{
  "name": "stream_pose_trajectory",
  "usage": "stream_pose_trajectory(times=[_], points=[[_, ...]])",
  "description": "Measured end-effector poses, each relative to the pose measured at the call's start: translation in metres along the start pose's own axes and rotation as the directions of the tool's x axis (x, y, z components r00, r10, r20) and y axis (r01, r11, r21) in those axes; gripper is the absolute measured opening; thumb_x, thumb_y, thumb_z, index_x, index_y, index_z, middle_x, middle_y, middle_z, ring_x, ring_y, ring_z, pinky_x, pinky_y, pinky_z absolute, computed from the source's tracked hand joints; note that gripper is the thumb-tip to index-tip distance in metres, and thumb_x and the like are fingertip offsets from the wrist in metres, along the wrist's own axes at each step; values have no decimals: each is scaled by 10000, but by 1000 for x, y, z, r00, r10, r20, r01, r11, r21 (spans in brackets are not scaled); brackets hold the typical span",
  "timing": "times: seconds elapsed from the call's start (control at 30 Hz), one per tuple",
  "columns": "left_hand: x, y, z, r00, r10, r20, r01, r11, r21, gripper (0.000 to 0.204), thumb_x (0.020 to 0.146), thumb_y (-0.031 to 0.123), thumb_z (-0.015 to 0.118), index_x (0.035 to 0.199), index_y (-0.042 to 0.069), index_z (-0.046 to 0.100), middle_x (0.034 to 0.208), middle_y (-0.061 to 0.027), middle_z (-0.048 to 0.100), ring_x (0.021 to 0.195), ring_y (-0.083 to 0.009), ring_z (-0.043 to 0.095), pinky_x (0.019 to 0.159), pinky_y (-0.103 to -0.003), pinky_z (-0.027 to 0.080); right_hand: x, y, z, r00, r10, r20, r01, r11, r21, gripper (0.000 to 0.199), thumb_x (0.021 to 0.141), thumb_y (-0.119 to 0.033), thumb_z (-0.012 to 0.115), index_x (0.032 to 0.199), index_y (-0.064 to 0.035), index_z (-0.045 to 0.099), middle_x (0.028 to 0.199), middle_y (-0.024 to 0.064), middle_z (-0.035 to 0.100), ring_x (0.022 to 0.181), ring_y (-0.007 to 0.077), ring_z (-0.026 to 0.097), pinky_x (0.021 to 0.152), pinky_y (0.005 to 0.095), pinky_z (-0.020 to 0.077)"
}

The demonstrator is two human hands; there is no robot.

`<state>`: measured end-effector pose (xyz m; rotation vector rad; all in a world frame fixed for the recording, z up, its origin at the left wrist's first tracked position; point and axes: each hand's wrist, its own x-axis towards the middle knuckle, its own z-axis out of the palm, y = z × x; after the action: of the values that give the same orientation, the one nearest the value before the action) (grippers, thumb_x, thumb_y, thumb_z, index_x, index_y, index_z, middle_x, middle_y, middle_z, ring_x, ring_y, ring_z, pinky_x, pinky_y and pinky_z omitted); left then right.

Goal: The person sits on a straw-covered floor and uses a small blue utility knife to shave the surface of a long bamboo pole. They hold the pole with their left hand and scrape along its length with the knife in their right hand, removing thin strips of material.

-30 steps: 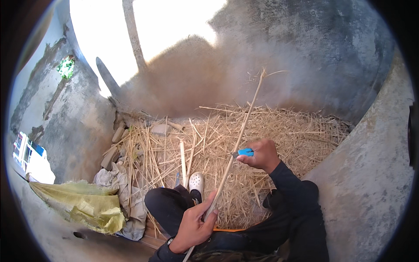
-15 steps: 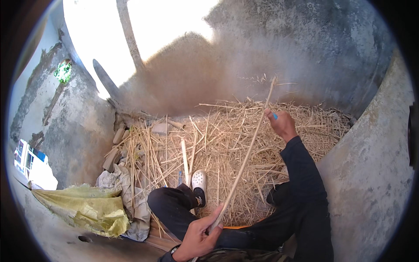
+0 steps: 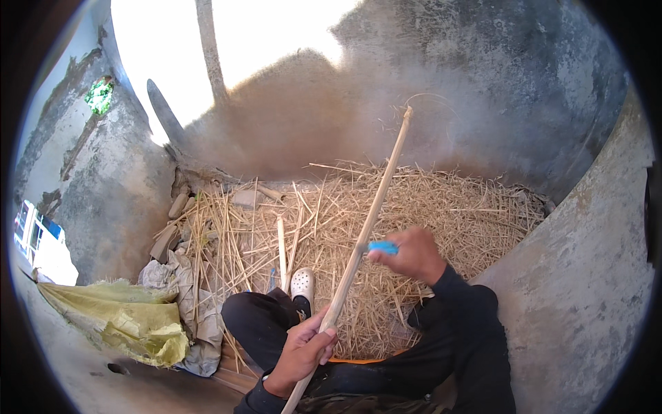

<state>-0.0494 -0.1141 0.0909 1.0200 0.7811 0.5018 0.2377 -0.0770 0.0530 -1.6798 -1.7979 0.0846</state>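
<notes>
A long, pale bamboo stick (image 3: 376, 200) slants up and away from my lap, its frayed far tip in front of the back wall. Low on the stick, my left hand (image 3: 303, 350) is closed around it, and the near end runs on below the fist. My right hand (image 3: 408, 254) grips a blue-handled knife (image 3: 383, 246). Its short blade, hard to make out, meets the stick about midway along. A thin curled fibre hangs near the tip.
Pale shavings (image 3: 441, 214) cover the floor before me. Several strips (image 3: 281, 245) lie left of my shoe (image 3: 302, 284). A yellow woven sack (image 3: 117, 321) and grey cloth (image 3: 165, 279) lie at left. Concrete walls (image 3: 448, 90) stand close around; sunlight hits the back one.
My right hand with the knife has come down the stick toward me, from near the far end to its middle. My left hand and the stick have shifted slightly left.
</notes>
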Motion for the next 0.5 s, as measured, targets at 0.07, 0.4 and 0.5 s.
stream_pose_trajectory(times=[0.07,0.4,0.5], points=[[7,6,8,999,4,34,-3,1000,-26,534,981,95,515,1478,33,329,725,-4,486,544,-55,420,500,-195,372,-10,-15,-3,997,-76,4,76,996,-43,727,796,-777,502,585,-101,668,441,75,522,432,251,585,420,375,435],[9,8,15,1000,19,1,-19,993,113,538,970,107,532,1470,28,349,667,19,470,524,-41,412,487,-191,347,-11,-8,-1,999,-46,-29,47,998,52,780,827,-786,426,558,-86,638,477,119,562,464,295,607,457,405,461],[-5,5,18,1000,2,-28,3,989,148,530,966,99,536,1461,19,364,646,26,469,501,-35,396,471,-191,331,22,55,7,954,286,-88,-286,958,16,782,796,-812,440,572,-92,646,469,108,550,446,282,590,456,404,458]])
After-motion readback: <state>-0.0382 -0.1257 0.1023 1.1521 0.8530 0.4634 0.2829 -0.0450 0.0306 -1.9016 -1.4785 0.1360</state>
